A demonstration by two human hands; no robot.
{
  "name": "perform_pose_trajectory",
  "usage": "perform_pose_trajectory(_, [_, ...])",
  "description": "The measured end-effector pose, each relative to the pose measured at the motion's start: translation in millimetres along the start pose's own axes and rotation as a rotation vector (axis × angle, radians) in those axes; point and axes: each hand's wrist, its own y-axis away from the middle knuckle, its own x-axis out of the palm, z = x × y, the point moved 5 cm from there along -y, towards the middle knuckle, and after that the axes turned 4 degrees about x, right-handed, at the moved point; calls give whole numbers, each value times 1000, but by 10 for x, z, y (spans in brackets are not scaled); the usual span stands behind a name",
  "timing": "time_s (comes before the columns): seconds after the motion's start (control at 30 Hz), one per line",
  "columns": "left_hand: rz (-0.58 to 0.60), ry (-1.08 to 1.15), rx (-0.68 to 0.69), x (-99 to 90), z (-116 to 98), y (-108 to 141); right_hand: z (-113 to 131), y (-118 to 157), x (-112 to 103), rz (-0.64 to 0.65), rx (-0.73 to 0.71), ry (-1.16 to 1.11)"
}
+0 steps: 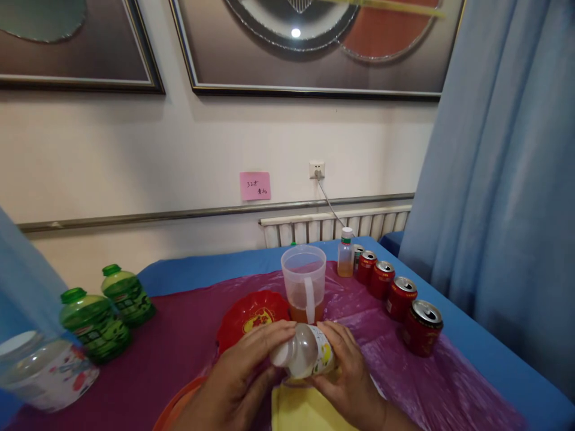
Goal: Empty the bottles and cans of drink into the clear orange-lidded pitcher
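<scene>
Between my two hands lies a small clear bottle (308, 352) with a white cap and a printed label, tilted with its cap to the left. My left hand (245, 368) has its fingers closed around the cap end. On the labelled body, my right hand (353, 374) grips from the right side. A yellow cloth (303, 410) is spread beneath the bottle. Just beyond stands a translucent pitcher (294, 272) with amber liquid low inside. To its left sits a red scalloped plate (229, 320) with a yellow design. An orange rim (173, 407) shows partly behind my left forearm.
Several opened red cans (422, 329) line the right side, near a small capped bottle (345, 257) of amber liquid. At left stand two green-capped bottles (94, 326) and a wide jar (49, 374). Purple plastic sheeting (175, 335) covers the blue table. A blue curtain (503, 149) hangs right.
</scene>
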Motion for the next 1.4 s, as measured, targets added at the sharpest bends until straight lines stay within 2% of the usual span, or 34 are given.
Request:
perform_pose_trajectory(0.1, [-27, 1, -15, 25, -78, -14, 33, -15, -15, -12, -17, -8])
perform_pose_trajectory(0.23, [-269, -78, -54, -35, -143, -57, 58, -25, -59, -39, -57, -16])
perform_pose_trajectory(0.3, [-313, -99, -80, -55, -133, -62, 46, -20, -77, -50, -52, -19])
perform_pose_trajectory(0.4, [-308, -79, -84, -59, -89, -59, 42, -2, -87, -51, -61, -32])
perform_pose_trajectory(0.53, [-309, -23, 11, -33, -62, -51, 96, 16, -86, -43, -137, -65])
perform_pose_trajectory(0.7, [-315, -97, 38, -37, -101, -25, 43, -19, -82, -33, -37, -62])
perform_pose_trajectory(0.8, [-316, -166, 132, -33, -151, -32, 10, -15, -59, -7, -12, -36])
perform_pose_trajectory(0.93, [-261, -193, 183, 34, -119, -70, -6, 15, -64, -59, -4, 28])
perform_pose_trajectory(1.03, [-238, -177, 85, 81, -52, -86, 4, 19, -80, -97, -1, 63])
perform_pose_trajectory(1.23, [-136, -292, -307, 56, 92, -109, 22, 12, -75, -76, 1, 76])
perform_pose_trajectory(1.3, [-117, -312, -376, 1, 114, -136, 8, 20, -72, -73, 20, 80])
perform_pose_trajectory(1.4, [-68, -229, -412, -33, 113, -185, -6, 26, -68, -68, 31, 74])
